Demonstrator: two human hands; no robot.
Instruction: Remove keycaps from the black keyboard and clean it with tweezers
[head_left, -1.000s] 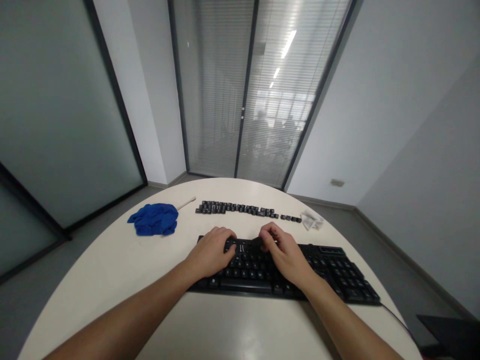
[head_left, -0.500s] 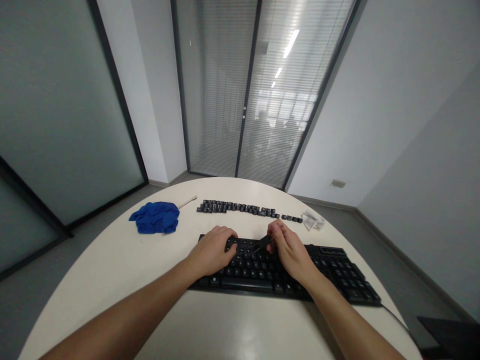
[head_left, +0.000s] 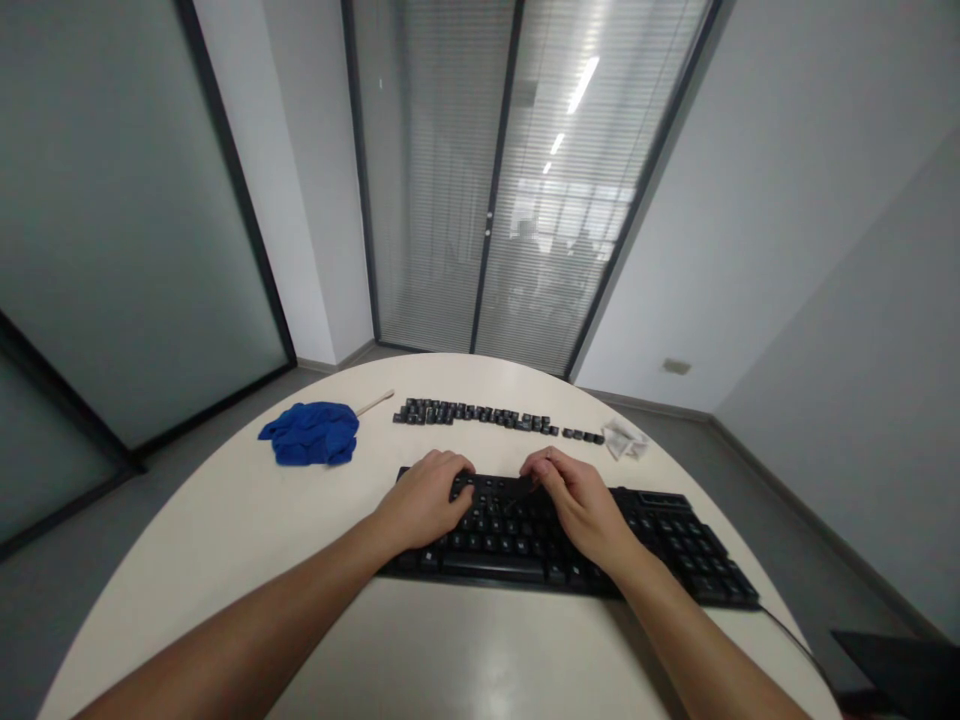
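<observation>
A black keyboard point(head_left: 491, 568) lies on the table in front of me. My left hand point(head_left: 424, 503) grips its left part, fingers over the far edge and thumb on the keys. Over the middle keys, my right hand point(head_left: 579, 500) is closed on a small dark keycap puller point(head_left: 525, 492). The puller's thin wire end points down and left at the keys, but it blends into them, so I cannot tell whether it touches a keycap. Several loose black keycaps point(head_left: 495, 416) lie in rows beyond the keyboard.
A crumpled blue cloth point(head_left: 313, 434) lies at the left of the round white table point(head_left: 480, 650), with a thin pale stick point(head_left: 376, 402) beside it. A crumpled white tissue point(head_left: 624, 438) is at the far right. The keyboard's cable point(head_left: 795, 637) runs off the right edge.
My right hand has lowered slightly and shifted a little left, bringing the keycap puller down closer to the keys. My left hand stays in place on the keyboard.
</observation>
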